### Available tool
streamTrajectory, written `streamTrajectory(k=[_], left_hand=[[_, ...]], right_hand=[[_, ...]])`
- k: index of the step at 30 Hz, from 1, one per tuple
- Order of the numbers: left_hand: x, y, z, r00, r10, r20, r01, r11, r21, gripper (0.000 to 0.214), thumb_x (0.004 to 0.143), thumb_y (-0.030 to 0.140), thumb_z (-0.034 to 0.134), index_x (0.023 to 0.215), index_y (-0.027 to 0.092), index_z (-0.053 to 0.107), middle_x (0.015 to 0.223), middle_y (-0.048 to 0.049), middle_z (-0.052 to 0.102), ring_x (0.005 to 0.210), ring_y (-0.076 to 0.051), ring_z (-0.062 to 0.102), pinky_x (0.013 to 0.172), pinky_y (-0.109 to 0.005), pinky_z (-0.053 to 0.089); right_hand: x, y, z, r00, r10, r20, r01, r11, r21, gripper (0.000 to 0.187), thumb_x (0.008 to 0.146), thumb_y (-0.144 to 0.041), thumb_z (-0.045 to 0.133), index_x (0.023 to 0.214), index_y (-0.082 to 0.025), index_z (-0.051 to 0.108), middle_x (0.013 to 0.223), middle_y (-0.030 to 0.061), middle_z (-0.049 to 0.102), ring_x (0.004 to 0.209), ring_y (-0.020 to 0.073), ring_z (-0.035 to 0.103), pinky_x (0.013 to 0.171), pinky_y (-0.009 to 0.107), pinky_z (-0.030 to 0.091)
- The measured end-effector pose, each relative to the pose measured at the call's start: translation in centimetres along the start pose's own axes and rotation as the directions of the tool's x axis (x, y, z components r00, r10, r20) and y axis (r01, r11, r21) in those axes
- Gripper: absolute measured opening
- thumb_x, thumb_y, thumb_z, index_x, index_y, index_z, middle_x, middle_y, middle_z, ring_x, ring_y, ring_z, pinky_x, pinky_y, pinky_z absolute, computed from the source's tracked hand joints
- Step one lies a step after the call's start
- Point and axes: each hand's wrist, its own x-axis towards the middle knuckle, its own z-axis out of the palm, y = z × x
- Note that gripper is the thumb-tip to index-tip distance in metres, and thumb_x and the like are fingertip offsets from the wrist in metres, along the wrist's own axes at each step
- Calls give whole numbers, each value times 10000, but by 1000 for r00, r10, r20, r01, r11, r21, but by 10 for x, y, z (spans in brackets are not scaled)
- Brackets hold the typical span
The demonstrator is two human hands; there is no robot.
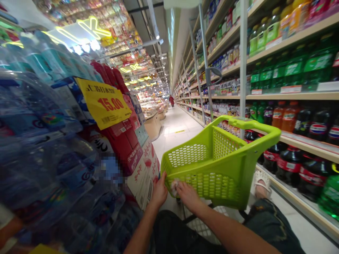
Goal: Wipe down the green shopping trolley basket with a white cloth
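Note:
A bright green plastic shopping cart (214, 176) with perforated sides stands before me, its low end towards my hands. My left hand (159, 192) is closed on the corner of that low end, with the thumb up along its edge. My right hand (186, 194) is just to the right, pressing a crumpled whitish tissue (175, 187) against the cart's side wall. The tissue is partly covered by the fingers. A lower wire rack (203, 225) shows beneath the basket, between my legs.
Stacked drink cartons (140, 176) and shrink-wrapped water bottles (53, 158) rise close on the left, under a yellow price sign (106, 102). Shelves of soda bottles (291, 155) line the right side. A person in red (172, 101) is far down the aisle (172, 121).

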Motion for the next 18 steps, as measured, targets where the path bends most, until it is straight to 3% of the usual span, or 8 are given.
streamTrajectory(k=[2,7,12,18], left_hand=[[0,3,-1,1000,-1,18,1,1000,5,718,623,-18,320,1319,158,298,1280,-26,485,1190,-116,410,1071,-293,154],[1,20,-2,998,44,36,-46,998,49,695,627,0,339,1304,155,328,1292,-51,469,1199,-146,404,1070,-358,147],[-1,47,1,995,53,83,-65,986,154,710,596,-18,332,1274,186,385,1361,-39,372,1272,-161,289,1073,-425,94],[5,88,9,984,144,110,-164,965,206,719,607,-5,321,1297,196,353,1378,-23,341,1285,-167,264,1074,-464,60]], right_hand=[[-7,2,-3,1000,-11,1,11,1000,-6,160,812,-125,471,921,-179,574,827,58,606,708,175,533,577,280,430],[-3,30,-23,995,0,-101,-1,1000,-4,279,840,-151,431,1101,-196,517,1091,87,556,848,194,529,684,315,436],[-35,65,-27,996,15,-89,-17,1000,-21,220,819,-99,436,952,-189,586,879,64,608,744,181,542,604,287,425],[-30,89,-55,969,131,-209,-146,988,-57,299,836,-108,383,1073,-183,549,1058,98,576,852,205,534,696,322,447]])
